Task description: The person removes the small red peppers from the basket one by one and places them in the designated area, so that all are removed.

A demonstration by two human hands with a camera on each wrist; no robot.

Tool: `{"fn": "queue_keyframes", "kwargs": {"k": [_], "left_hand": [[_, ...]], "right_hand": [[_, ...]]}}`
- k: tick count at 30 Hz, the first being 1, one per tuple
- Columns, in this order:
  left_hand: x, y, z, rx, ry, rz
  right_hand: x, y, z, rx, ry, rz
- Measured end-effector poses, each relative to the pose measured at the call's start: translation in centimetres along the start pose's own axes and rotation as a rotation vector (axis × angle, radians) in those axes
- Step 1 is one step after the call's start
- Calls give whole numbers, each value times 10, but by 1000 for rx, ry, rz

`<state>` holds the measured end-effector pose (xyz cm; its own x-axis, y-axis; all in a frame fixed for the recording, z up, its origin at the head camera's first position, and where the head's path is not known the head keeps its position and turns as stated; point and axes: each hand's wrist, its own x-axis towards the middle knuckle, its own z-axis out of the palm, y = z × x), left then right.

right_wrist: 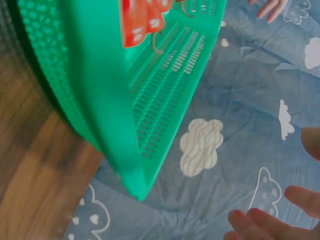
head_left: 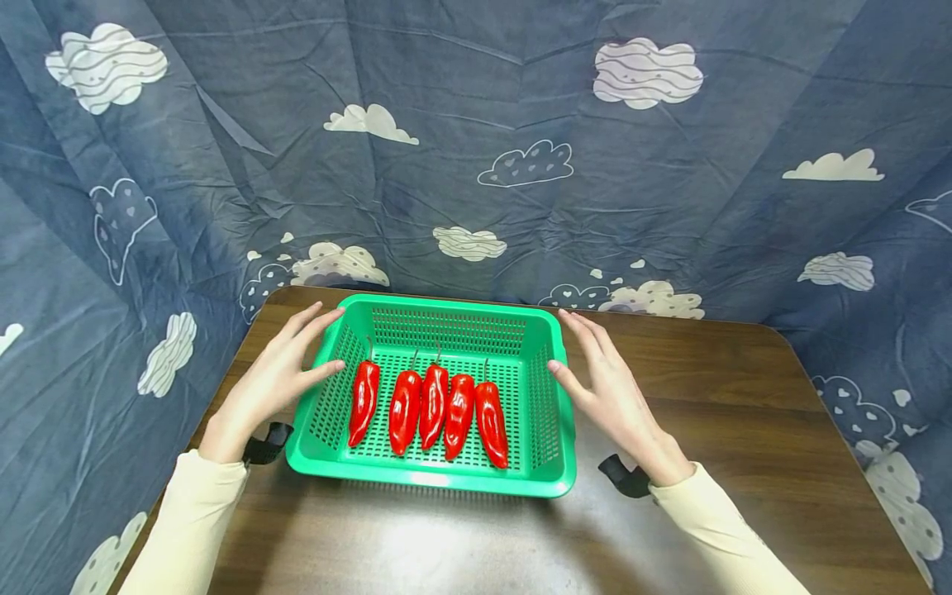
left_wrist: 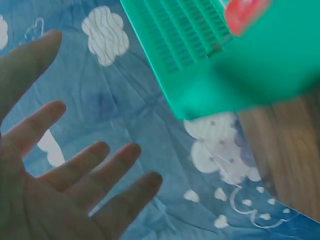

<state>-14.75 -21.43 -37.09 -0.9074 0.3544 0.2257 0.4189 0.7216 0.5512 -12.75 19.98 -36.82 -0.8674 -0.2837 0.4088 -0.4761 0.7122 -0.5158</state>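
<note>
A green plastic basket [head_left: 427,478] with slotted walls stands on the table, and several red peppers [head_left: 405,413] lie side by side in it, their thin stems pointing toward the far wall. My left hand [head_left: 271,372] hovers by the basket's left rim, fingers spread. On the opposite side my right hand [head_left: 613,397] is held near the right rim with fingers extended. In the left wrist view a gap shows between the left hand [left_wrist: 85,180] and the basket [left_wrist: 200,95]. The right wrist view likewise shows the right hand [right_wrist: 275,220] apart from the basket [right_wrist: 100,90].
The brown wooden table [head_left: 706,397] extends to the right of the basket and in front of it. Behind it hangs a dark blue curtain [head_left: 446,182] with a white cloud pattern. A black strap [head_left: 625,477] is on the right wrist, another black strap [head_left: 268,444] on the left.
</note>
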Motion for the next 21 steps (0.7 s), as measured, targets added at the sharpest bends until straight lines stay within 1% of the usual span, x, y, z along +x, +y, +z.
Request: {"fn": "queue_keyframes", "kwargs": {"k": [3,6,10,13,18,21], "left_hand": [[-2,-9,-3,-30,-17,-28],[-4,-18,-2,-48,-41,-55],[-6,-29,1,-77,-63,-81],[-7,-37,5,-118,-76,-92],[-7,-48,12,-239,-117,-101],[-7,-52,16,-315,-141,-104]], "right_hand": [[1,-3,1,59,-22,2],[3,-6,3,112,-43,9],[6,-8,7,179,-76,37],[8,-9,10,233,-102,60],[11,-13,16,333,-140,93],[13,-13,20,371,-165,124]]}}
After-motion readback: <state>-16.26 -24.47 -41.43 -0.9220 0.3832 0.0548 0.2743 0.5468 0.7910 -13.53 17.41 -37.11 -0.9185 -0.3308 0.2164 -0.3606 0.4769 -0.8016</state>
